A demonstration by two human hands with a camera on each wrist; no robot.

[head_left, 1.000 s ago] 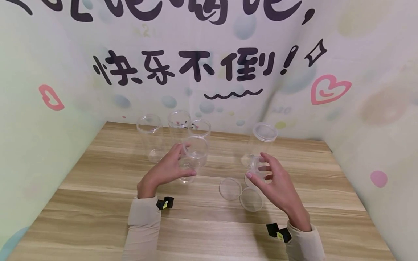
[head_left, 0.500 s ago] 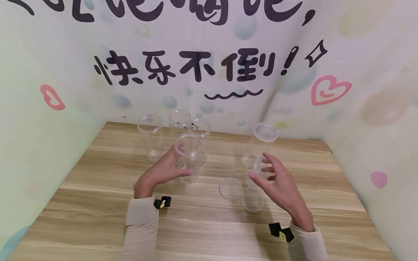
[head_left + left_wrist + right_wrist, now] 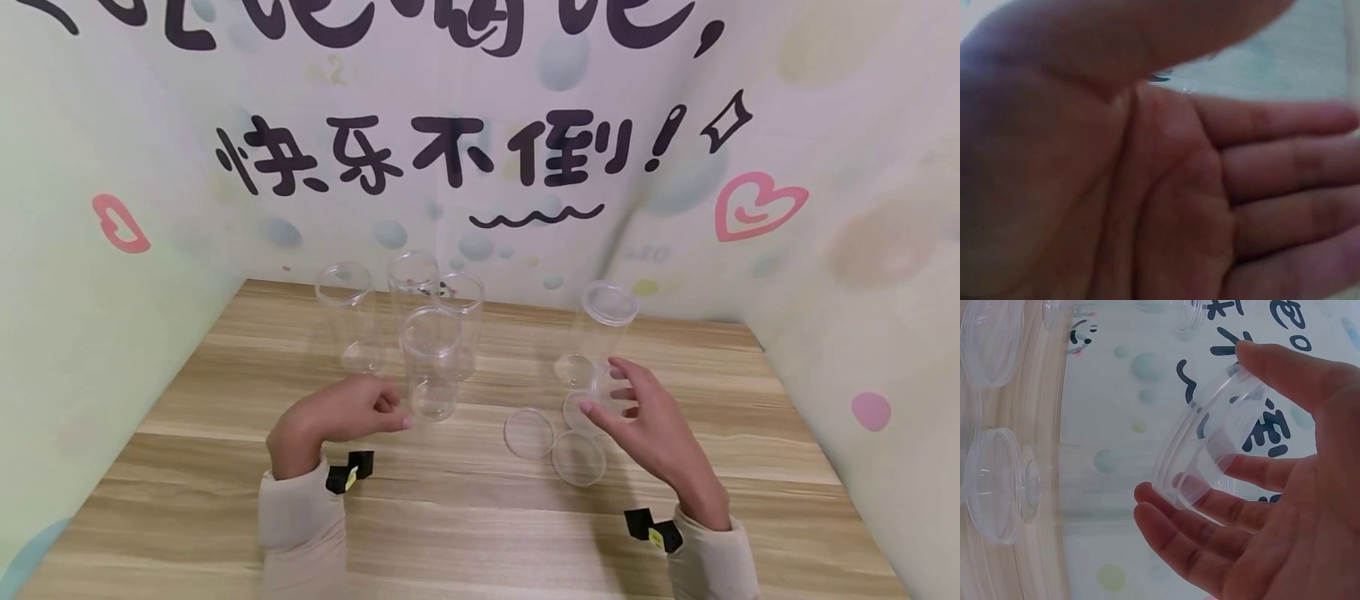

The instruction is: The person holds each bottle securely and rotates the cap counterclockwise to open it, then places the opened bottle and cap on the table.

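Observation:
A clear plastic jar (image 3: 431,367) stands upright and uncovered in front of the group of jars. Just left of it is my left hand (image 3: 341,412), apart from the jar; its palm and extended fingers (image 3: 1297,162) fill the left wrist view, holding nothing. My right hand (image 3: 648,429) grips a clear round lid (image 3: 1200,434) by its edge, thumb on one side and fingers on the other. Beneath that hand, several more clear lids lie on the table, among them a left one (image 3: 529,433) and a front one (image 3: 578,458).
Behind the nearest jar stand three more uncovered jars: left (image 3: 348,325), back (image 3: 412,287) and right (image 3: 462,321). A lidded jar (image 3: 606,321) stands beyond my right hand. A printed cloth (image 3: 450,83) borders the wooden table (image 3: 450,533) at the back and sides.
My left hand has set the jar upright in front of the others, let go and drawn back to the left. The right hand, with its lid, has shifted slightly right.

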